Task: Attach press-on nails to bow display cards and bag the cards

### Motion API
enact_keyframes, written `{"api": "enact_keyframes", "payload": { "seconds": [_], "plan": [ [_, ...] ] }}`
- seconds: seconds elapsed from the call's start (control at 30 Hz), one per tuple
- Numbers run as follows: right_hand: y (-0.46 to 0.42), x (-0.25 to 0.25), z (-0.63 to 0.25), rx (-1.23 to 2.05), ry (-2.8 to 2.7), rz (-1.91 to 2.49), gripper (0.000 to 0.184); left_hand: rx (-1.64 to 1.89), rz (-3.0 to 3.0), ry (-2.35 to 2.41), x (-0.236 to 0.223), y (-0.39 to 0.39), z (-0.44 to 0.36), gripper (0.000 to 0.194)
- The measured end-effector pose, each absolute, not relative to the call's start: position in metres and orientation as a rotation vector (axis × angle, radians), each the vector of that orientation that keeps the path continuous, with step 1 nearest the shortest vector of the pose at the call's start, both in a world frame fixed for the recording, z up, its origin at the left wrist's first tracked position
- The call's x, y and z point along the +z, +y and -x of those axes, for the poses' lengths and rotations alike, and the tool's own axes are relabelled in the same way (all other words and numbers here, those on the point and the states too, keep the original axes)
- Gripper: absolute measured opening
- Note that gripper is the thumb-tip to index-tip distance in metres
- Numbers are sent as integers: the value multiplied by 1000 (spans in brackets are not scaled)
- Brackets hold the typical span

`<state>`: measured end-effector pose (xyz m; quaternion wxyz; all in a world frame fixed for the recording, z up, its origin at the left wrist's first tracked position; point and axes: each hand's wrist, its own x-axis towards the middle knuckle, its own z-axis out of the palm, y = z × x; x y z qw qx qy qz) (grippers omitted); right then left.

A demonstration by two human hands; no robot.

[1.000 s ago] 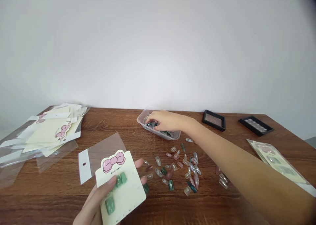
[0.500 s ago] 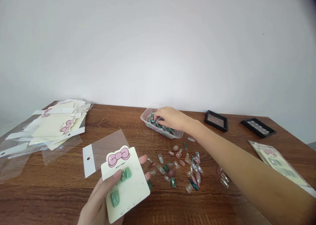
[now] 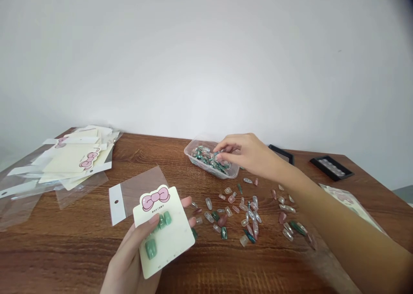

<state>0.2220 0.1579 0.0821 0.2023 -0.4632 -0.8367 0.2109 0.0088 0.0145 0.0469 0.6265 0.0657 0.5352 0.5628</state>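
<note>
My left hand (image 3: 129,253) grips a cream backing card (image 3: 174,238) with a pink bow at its top, the thumb pressed on its front. Several green press-on nails (image 3: 150,248) are on the card; the thumb partly covers some. My right hand (image 3: 247,152) is over the right side of a clear plastic tub (image 3: 211,171), its thumb and fingers pinched on a small teal press-on nail (image 3: 216,153). Inside the tub lies a heap of green and clear press-on nails (image 3: 204,156). More loose nails (image 3: 224,232) are scattered on the wooden table.
Clear bags and bow cards (image 3: 69,160) are piled at the left. A clear bag with a white header (image 3: 117,203) lies behind the held card. Black frames (image 3: 332,167) stand at the back right, near packed cards (image 3: 351,203), partly behind my right forearm.
My right hand has risen out of the heap in the tub and shifted right, a small nail now showing at its fingertips. My left hand holds the card almost still.
</note>
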Motion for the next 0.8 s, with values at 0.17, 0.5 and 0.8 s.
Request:
{"api": "enact_keyframes", "payload": {
  "seconds": [0.17,0.5,0.8],
  "plan": [
    [108,71,-213,652,-2511,1158,10,1305,-158,1219,47,16,-9,53],
    [90,14,-221,715,-2547,1285,18,1291,-197,1149,41,16,-3,64],
    [87,4,-227,662,-2507,1281,27,1293,-172,1171,42,16,-4,58]
  ]
}}
